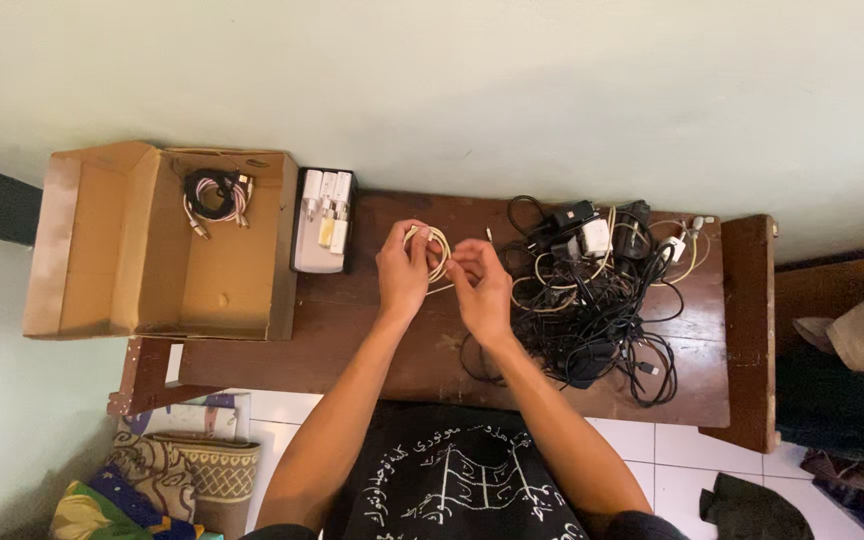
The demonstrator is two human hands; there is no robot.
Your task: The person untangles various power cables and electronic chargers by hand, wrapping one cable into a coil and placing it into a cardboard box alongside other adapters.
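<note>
Nearest the lens were the two forearms, meeting over the dark wooden table (352,345). Between the hands sat a pale cable (439,252), looped into a small coil — the left hand (404,268) curled round the loops, the right hand (482,285) pinching the loose tail just beside them. I judged the coil could spring open if either grip slackened, or the tail could catch the black cable tangle (592,290) close to the right hand. Further left stood a white charger tray (322,235) and an open cardboard box (162,245) holding one coiled cable.
</note>
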